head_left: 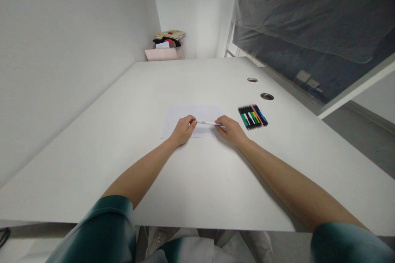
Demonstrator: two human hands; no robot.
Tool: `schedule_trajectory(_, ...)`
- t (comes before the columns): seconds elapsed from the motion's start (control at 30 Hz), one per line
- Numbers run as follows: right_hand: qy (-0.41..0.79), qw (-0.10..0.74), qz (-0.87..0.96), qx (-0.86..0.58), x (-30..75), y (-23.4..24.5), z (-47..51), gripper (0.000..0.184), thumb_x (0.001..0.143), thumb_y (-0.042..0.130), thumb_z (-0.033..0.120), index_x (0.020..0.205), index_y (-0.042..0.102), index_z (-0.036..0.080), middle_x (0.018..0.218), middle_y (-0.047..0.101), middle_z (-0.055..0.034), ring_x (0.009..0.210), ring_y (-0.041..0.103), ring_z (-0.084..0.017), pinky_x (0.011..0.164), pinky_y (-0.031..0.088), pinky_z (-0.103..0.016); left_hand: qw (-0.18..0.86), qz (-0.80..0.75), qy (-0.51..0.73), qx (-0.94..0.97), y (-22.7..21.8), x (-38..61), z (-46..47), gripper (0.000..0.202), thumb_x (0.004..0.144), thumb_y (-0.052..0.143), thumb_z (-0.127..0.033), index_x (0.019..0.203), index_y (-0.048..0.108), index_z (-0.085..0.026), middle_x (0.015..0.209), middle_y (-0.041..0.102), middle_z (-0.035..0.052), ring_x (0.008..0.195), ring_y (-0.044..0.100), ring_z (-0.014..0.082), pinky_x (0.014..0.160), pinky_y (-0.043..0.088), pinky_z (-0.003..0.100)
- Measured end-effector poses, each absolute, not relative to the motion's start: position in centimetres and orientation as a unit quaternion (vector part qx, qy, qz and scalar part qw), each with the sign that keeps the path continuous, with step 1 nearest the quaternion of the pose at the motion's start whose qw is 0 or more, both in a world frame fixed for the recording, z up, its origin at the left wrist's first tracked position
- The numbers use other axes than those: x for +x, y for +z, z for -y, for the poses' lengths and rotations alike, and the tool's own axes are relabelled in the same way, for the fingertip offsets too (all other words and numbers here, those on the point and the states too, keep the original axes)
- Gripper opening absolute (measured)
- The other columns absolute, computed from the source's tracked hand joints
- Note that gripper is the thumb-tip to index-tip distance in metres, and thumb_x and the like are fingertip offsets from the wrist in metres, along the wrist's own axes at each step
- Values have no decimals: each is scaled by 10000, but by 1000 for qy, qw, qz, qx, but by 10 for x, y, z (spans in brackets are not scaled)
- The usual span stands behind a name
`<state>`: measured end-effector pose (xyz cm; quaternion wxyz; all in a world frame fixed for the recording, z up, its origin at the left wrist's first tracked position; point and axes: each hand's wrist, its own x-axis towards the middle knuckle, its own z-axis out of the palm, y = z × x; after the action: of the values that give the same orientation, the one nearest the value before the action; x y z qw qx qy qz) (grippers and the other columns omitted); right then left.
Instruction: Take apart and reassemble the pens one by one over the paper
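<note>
A slim white pen [206,123] lies level between my two hands, above a white sheet of paper [173,113]. My left hand [184,128] is closed, pinching the pen's left end between thumb and fingertips. Its right end is gripped by my right hand [230,128], with the fingers closed round it. Both hands rest over the sheet's lower part. Just right of my right hand, a row of markers [253,116] with black, green, white, yellow, pink and blue parts lies side by side on the table.
The white table [108,131] runs along a wall at the left. Two round metal-rimmed holes [267,96] are set near its right edge. A pink box [161,54] with cloth items stands beyond the far edge. Dark sheeting [308,16] hangs over a frame at the right.
</note>
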<state>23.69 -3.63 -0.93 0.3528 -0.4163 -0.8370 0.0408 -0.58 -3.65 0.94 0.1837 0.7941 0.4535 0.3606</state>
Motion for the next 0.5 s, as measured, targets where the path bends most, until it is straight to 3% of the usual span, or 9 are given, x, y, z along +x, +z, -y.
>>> schedule_trajectory(0.2,66,331,828,-448,235,-6,38,84,851,510,218,873,591,220,842,656,-61,755,601,-203,690,461,-310,148,-455,334,812,10,-4,33,361,958,312,-365,645,411,-215,630,507,15,643,489,167,682,400,312)
schedule_trajectory(0.33,91,300,811,-494,233,-6,40,142,853,506,210,977,576,219,760,666,-47,652,588,-201,621,431,-298,143,-460,295,825,8,-5,30,455,979,266,-381,575,392,-214,550,474,6,605,485,163,682,399,315)
schedule_trajectory(0.4,94,291,815,-493,233,-6,40,194,858,493,191,1039,561,212,799,684,-62,670,602,-205,626,430,-298,156,-461,293,823,8,-6,31,450,981,273,-368,620,485,-202,585,540,13,636,526,167,711,419,319)
schedule_trajectory(0.5,85,281,829,-476,232,-7,40,224,868,467,168,1069,562,197,914,700,-95,760,630,-214,681,448,-308,162,-448,337,812,6,-6,35,258,939,409,-348,928,603,-178,847,668,46,803,597,177,806,449,325)
